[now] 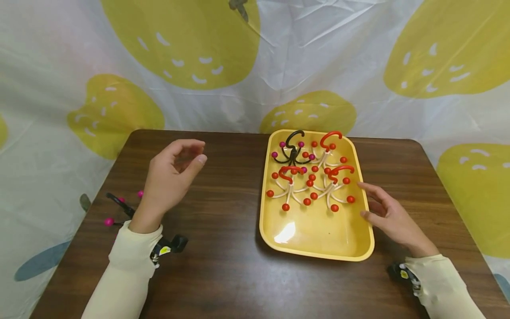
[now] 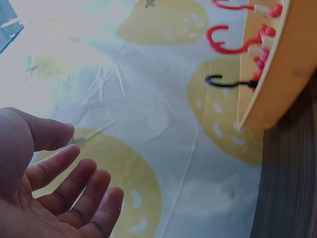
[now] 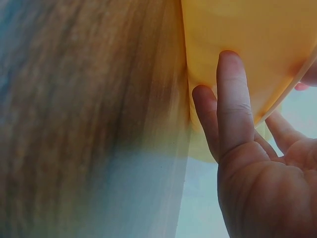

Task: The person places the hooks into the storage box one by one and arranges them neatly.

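In the head view, the left hand (image 1: 171, 175) is raised over the left half of the table, fingers loosely curved and nothing between them. Partly hidden behind its wrist lies a black hook (image 1: 119, 204) with magenta ball-tipped prongs. My right hand (image 1: 392, 217) holds the right rim of a yellow tray (image 1: 314, 254). Straight fingers lie along the tray's outer wall in the right wrist view, the thumb at its rim. Inside stand a black ball-tipped hook (image 1: 293, 155) and several white-pronged hooks with red curved tops, one of them a front red hook (image 1: 291, 185).
The brown wooden table (image 1: 223, 266) carries the tray right of its middle. A white cloth (image 1: 223, 110) printed with yellow fruit hangs along the back. Both wrists wear a small black device, such as the left wrist camera (image 1: 171, 246).
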{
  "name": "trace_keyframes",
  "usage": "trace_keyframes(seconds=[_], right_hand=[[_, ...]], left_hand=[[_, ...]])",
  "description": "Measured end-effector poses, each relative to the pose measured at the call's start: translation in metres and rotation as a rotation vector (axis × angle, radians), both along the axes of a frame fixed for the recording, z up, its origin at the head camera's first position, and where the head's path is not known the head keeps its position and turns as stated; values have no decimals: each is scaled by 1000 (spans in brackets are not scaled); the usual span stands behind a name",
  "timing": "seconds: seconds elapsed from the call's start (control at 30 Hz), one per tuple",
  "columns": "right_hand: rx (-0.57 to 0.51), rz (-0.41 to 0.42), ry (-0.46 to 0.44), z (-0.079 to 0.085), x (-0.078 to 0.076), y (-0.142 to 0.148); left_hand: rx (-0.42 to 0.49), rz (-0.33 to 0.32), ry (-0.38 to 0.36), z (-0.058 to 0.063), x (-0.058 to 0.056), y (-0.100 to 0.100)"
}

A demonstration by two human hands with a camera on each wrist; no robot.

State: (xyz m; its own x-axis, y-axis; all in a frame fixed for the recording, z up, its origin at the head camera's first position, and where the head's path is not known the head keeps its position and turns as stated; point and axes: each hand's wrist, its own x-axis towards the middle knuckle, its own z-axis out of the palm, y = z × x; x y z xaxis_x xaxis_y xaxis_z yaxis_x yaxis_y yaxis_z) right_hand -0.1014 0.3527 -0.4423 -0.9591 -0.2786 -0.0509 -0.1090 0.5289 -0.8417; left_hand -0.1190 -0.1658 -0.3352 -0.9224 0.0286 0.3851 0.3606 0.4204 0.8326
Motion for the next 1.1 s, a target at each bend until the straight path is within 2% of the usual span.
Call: trace_keyframes(seconds=[0.23, 0.37, 0.67, 1.1], right_hand=[[-1, 2, 1, 0, -1, 0], [-2, 3, 2, 0, -1, 0], [-13, 2, 2, 0, 0, 1], [-36, 8, -16, -1, 1, 0]], left_hand=[[-45, 101, 13, 5, 12, -28], [-46, 150, 17, 3, 19, -41], [-49, 211, -24, -5, 26, -69], [-50, 416, -86, -27, 41, -112]])
